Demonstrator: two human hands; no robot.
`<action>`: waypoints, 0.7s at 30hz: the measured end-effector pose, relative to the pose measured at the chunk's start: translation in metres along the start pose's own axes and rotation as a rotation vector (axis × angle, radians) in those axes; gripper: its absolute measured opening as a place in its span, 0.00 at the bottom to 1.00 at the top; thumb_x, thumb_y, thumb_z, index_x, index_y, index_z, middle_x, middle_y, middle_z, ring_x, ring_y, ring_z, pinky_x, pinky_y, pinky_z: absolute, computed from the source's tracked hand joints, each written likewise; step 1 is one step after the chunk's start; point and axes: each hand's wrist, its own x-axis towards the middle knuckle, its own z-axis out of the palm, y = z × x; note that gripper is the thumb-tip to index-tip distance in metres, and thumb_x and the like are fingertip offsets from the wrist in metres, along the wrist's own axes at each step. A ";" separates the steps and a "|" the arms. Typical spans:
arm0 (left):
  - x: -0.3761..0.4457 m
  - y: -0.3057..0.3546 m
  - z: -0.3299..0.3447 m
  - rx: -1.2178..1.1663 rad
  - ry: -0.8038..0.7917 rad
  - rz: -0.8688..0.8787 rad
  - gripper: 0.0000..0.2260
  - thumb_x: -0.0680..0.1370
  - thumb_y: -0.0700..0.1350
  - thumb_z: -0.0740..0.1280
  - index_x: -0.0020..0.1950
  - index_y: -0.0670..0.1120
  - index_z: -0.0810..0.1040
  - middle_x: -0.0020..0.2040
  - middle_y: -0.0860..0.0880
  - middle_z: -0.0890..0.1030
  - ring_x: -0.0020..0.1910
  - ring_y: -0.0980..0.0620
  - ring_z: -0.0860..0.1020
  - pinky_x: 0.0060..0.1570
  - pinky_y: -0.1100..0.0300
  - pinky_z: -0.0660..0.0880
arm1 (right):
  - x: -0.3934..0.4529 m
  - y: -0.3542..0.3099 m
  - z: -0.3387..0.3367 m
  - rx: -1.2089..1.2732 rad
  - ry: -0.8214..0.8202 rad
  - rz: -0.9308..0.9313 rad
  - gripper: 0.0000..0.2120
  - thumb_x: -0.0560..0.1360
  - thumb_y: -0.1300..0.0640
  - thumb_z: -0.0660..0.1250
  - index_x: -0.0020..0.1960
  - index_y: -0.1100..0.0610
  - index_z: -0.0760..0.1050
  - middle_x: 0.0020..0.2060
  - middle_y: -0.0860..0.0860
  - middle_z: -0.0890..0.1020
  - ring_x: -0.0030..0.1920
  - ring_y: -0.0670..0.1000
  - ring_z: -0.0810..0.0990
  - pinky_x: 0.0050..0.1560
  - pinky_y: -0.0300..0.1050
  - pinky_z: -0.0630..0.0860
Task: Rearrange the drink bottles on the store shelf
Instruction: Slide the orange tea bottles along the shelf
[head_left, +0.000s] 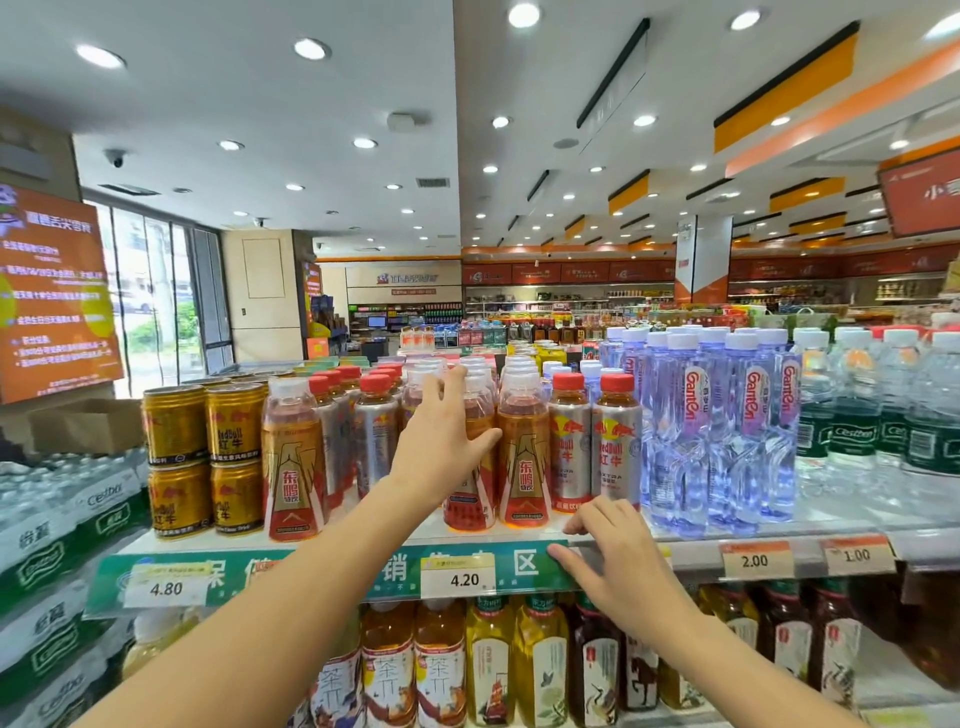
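The left hand (441, 441) wraps around an orange drink bottle (470, 467) in the front row of the top shelf (363, 538), fingers spread over its clear-capped shoulder, thumb against the neighbouring orange bottle (523, 452). The right hand (618, 561) rests half-open on the shelf's front edge, fingertips on the green price strip (311, 574). A gap opens left of the held bottle, before another orange bottle (293, 462). The held bottle's label is mostly hidden by the hand.
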 end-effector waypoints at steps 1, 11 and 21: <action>0.000 0.000 0.001 0.011 0.009 -0.001 0.39 0.77 0.57 0.73 0.81 0.49 0.56 0.77 0.42 0.64 0.64 0.40 0.78 0.55 0.48 0.81 | 0.000 0.000 0.000 0.003 -0.002 0.000 0.10 0.78 0.41 0.68 0.52 0.46 0.74 0.47 0.39 0.73 0.50 0.44 0.71 0.52 0.42 0.73; -0.003 -0.002 -0.001 -0.016 -0.049 -0.012 0.41 0.79 0.61 0.68 0.83 0.55 0.46 0.83 0.44 0.56 0.70 0.41 0.75 0.61 0.45 0.80 | 0.003 -0.007 -0.010 -0.023 -0.068 0.002 0.10 0.79 0.40 0.65 0.53 0.45 0.73 0.48 0.38 0.72 0.51 0.44 0.69 0.54 0.41 0.72; -0.012 -0.011 -0.012 -0.088 -0.100 0.007 0.47 0.79 0.56 0.71 0.84 0.52 0.38 0.84 0.46 0.52 0.74 0.43 0.70 0.66 0.48 0.74 | 0.067 -0.026 -0.083 -0.100 -0.331 -0.023 0.11 0.81 0.43 0.65 0.45 0.48 0.76 0.40 0.41 0.78 0.40 0.41 0.78 0.45 0.45 0.82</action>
